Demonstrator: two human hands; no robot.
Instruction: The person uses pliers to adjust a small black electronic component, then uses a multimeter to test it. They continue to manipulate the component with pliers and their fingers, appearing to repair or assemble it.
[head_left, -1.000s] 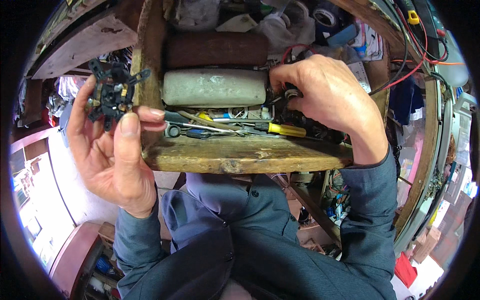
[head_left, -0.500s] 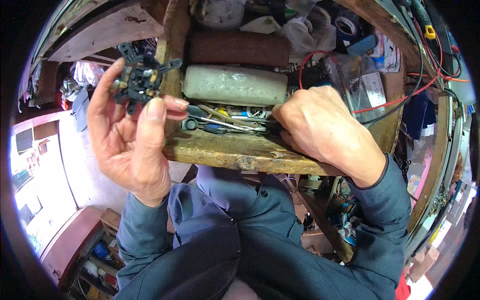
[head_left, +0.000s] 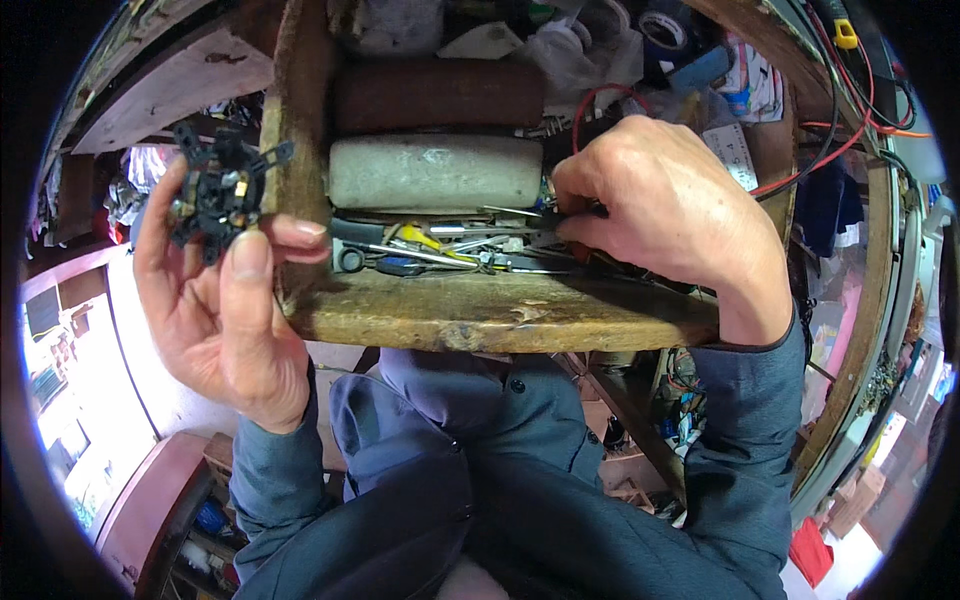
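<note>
Nearest, at 6 o'clock: the person's own dark blue jacket, both sleeves running up from the lower edge.

Left hand at 9 o'clock, palm toward camera, raised beside the box's left wall. Fingers curled narrow around a small black plastic part with several prongs and a bit of brass-coloured metal in it. Thumb lies across the front, fingertips wrap the far side; the part sticks out above the fingertips. Forearm comes up near vertical from 7 o'clock.

Wooden box centre frame, worn front edge just above the jacket. Left hand's thumb tip is just beside its left wall; touching or not, can't tell.

Right hand at 2 o'clock, back of hand up, reaching down into the box. Fingers bunched tight at the tips, pinching something among the loose tools; what exactly is hidden under the fingers. Wrist bent, forearm entering from 4 o'clock.

Tools: screwdrivers with yellow and black handles, lying flat along the box floor.

Further in: grey oblong block lying across the box, just behind the tools. Behind that a dark brown block, parallel.

Far at 1 o'clock: red wire looping over clutter, tape rolls beyond.
</note>
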